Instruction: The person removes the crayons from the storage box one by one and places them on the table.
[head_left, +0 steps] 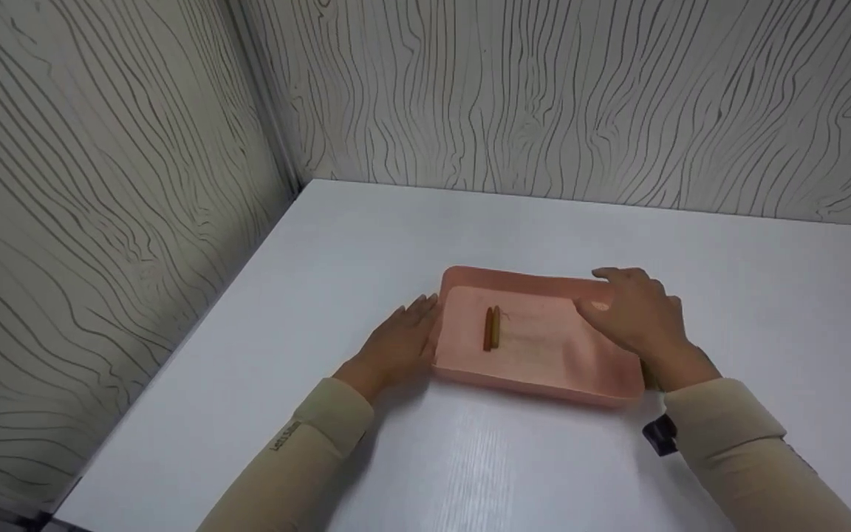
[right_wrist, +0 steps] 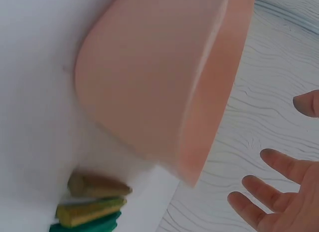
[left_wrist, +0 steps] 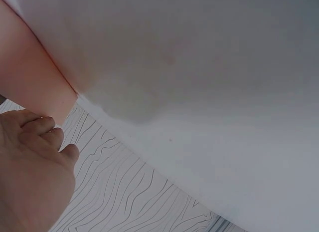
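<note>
A pink tray (head_left: 536, 380) sits on the white table, with two crayons (head_left: 491, 329), one orange-brown and one yellow-brown, lying side by side in its left half. My left hand (head_left: 400, 341) rests against the tray's left wall, fingers extended. Over the tray's right end hovers my right hand (head_left: 640, 314), thumb and fingers spread, nothing between them. Outside the tray, beside its right wall, lie several more crayons; the right wrist view shows a brown crayon (right_wrist: 98, 184), a yellow crayon (right_wrist: 89, 211) and a green crayon (right_wrist: 94, 223). My right wrist mostly hides them in the head view.
Wood-grain patterned panels (head_left: 544, 96) stand behind the white table (head_left: 366, 229) and along its left side. A small black device (head_left: 660, 436) is at the right sleeve cuff.
</note>
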`<state>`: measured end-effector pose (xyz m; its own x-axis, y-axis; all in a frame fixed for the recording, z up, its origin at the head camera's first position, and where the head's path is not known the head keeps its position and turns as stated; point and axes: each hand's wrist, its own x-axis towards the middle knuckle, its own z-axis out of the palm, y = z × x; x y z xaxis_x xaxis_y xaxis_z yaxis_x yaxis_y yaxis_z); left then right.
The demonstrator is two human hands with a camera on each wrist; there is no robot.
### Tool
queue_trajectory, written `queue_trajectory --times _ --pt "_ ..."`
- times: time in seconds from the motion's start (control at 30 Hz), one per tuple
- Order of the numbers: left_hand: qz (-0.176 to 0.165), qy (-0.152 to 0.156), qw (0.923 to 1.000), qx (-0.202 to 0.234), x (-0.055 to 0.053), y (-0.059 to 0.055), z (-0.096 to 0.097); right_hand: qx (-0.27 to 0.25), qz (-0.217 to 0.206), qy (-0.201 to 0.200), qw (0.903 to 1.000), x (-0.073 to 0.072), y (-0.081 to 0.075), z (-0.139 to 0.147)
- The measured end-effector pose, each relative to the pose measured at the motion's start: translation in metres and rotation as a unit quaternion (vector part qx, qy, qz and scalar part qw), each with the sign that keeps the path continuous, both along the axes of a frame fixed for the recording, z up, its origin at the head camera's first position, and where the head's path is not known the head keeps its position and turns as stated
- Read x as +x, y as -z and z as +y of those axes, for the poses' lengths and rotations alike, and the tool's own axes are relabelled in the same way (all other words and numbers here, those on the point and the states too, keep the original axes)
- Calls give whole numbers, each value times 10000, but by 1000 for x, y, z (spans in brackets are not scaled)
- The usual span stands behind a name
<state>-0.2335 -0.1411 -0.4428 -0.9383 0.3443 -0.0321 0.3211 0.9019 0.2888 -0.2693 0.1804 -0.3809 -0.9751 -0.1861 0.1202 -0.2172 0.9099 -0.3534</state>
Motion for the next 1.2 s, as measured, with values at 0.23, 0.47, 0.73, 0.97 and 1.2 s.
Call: queue_trajectory --times 0.23,0.47,0.73,0.97,1.2 --pt "32 -33 10000 -24 1 0 0 9 93 -132 9999 -2 11 -23" --pt "93 86 9998 -136 1 1 -2 -234 3 -367 9991 -4 21 -44" --pt "43 50 9999 -115 0 -1 1 -751 -770 -516 9929 -7 31 -61" --pt "74 81 9998 -141 1 -2 1 -486 -644 -513 9954 -8 38 -74" --pt "177 128 9996 -183 -1 0 0 -166 -565 -512 9970 -9 43 -86"
